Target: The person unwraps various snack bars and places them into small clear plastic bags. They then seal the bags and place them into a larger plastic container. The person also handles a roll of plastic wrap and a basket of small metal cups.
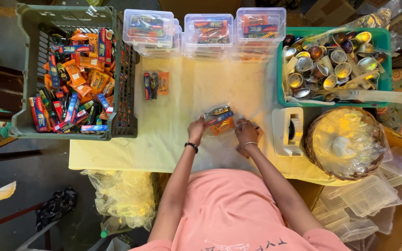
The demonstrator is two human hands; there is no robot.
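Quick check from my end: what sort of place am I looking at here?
Likely a small hand-packing station for gift or hygiene kits. A grey crate holds loose small boxes and sachets, filled clear plastic boxes are stacked at the table's far edge, and both hands work a small clear packet.

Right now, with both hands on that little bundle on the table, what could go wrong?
1. The left hand and right hand pinch the loose bundle; pieces may slip apart.
2. The stacked clear boxes stand close behind; a forward reach might topple them.
3. The tape dispenser sits beside the right hand and could be knocked.
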